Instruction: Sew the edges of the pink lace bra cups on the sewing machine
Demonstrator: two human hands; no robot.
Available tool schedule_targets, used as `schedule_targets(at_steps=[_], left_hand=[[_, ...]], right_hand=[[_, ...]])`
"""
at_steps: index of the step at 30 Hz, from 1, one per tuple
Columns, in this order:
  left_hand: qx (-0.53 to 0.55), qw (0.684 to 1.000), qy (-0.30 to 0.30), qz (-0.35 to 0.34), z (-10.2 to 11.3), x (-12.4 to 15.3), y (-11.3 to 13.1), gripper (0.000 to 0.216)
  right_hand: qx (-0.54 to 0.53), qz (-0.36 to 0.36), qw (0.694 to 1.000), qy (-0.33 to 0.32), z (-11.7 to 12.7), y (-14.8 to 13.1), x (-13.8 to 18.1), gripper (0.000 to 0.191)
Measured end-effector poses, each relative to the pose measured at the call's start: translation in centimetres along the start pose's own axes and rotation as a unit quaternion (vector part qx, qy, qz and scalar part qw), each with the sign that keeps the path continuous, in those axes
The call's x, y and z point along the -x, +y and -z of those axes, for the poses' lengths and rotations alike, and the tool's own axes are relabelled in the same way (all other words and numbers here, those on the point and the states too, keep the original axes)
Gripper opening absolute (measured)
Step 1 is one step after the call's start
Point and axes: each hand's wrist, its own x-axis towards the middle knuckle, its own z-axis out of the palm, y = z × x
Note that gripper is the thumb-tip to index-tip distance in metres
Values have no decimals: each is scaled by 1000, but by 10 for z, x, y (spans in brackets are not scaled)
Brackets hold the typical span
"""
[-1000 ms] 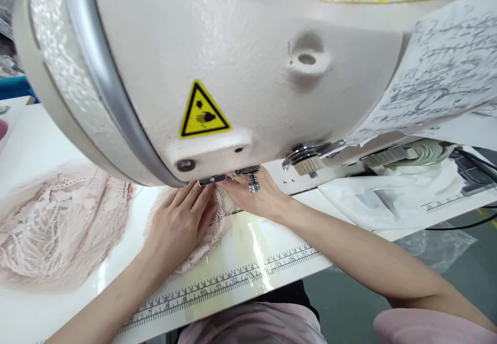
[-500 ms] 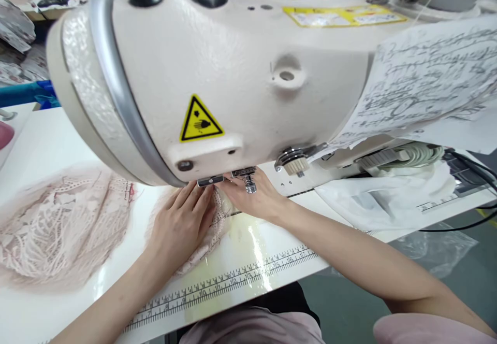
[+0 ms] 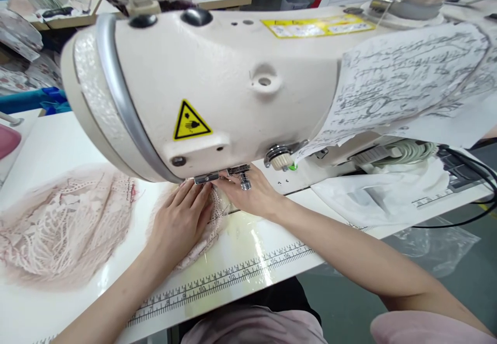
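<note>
A large cream sewing machine (image 3: 233, 85) fills the upper view, with a yellow warning sticker on its head. Under the head lies a piece of pale pink lace (image 3: 212, 232). My left hand (image 3: 180, 225) rests flat on the lace, fingers stretched toward the presser foot. My right hand (image 3: 252, 196) lies on the lace just right of the needle area; its fingertips are hidden under the machine head.
A heap of pink lace (image 3: 62, 225) lies at the left of the white table (image 3: 248, 253), which has a printed ruler (image 3: 225, 279) along its front edge. A lace-patterned sheet (image 3: 407, 80) hangs over the machine arm. White fabric (image 3: 388, 194) and cables sit at the right.
The camera has tilted up and back, showing more of the machine top and the room behind. Both hands stay on the lace under the head.
</note>
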Motion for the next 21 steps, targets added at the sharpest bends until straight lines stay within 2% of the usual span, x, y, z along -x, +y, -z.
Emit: schedule_targets(at_steps=[5, 10, 12, 14, 16, 18, 21], left_hand=[[10, 1000, -20, -2, 2, -1, -2, 43], [14, 998, -23, -50, 31, -3, -5, 36], [1, 994, -1, -111, 49, 2, -4, 31], [-21, 976, 21, -216, 64, 15, -1, 22], [-41, 953, 7, -301, 73, 33, 4, 17], [-73, 951, -15, -299, 74, 52, 9, 22], [-114, 967, -15, -227, 65, 73, 13, 22]], right_hand=[[1, 5, 1000, -2, 15, -1, -2, 29], [-82, 98, 991, -45, 21, -1, 2, 29], [-114, 122, 984, -65, 19, -2, 3, 26], [-131, 131, 978, -92, 18, -2, 4, 23], [-129, 133, 976, -117, 19, -3, 4, 23], [-126, 132, 974, -132, 23, -3, 3, 23], [-141, 128, 971, -148, 27, -3, 3, 20]])
